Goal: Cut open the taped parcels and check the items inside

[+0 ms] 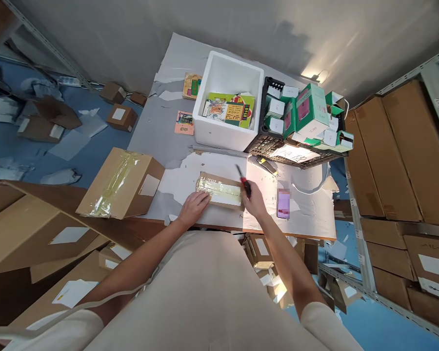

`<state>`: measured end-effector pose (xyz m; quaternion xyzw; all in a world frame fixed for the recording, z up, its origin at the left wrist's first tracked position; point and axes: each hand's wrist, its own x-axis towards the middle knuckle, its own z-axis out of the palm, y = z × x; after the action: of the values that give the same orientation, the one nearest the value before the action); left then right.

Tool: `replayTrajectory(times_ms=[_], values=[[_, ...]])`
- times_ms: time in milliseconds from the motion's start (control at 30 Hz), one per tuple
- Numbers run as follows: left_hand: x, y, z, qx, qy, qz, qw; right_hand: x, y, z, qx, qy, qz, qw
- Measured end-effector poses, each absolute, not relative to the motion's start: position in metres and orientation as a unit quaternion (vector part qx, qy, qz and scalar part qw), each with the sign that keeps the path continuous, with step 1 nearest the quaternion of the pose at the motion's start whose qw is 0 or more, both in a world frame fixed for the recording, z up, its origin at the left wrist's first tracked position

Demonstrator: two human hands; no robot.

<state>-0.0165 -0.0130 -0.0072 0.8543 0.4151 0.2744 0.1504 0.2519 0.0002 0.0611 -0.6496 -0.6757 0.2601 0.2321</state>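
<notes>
A small cardboard box [221, 189], taped along its top with shiny yellowish tape and bearing a white label, lies on the table in front of me. My left hand [195, 207] grips its near left corner, fingers over the edge. At the box's right end, my right hand [254, 199] is closed round the handle of a red and black knife [246, 186]. The knife's thin blade points up and away from me, above the box's far right corner; it looks slightly blurred.
Behind the box stand a white foam bin [219, 131] holding booklets and a black crate [263, 145] of green and white cartons. A phone [283, 203] lies right, a black and yellow tool [267, 165] beyond. A larger taped box [119, 183] is left; shelves [358, 234] stand right.
</notes>
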Motion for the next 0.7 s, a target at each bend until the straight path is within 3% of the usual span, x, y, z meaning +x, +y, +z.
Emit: replayTrajectory(times_ms=[167,233,700], values=[[-0.017,-0.014,-0.015,0.862,0.411,0.277,0.109,0.227,0.021,0.082,-0.432,-0.866,0.243,-0.063],[-0.017,-0.014,-0.016,0.864,0.408,0.276,0.100,0.218,0.027,0.083,-0.403,-0.881,0.211,-0.132],[-0.018,-0.010,-0.016,0.844,0.444,0.234,0.190,0.184,0.030,0.105,-0.420,-0.860,0.125,-0.260]])
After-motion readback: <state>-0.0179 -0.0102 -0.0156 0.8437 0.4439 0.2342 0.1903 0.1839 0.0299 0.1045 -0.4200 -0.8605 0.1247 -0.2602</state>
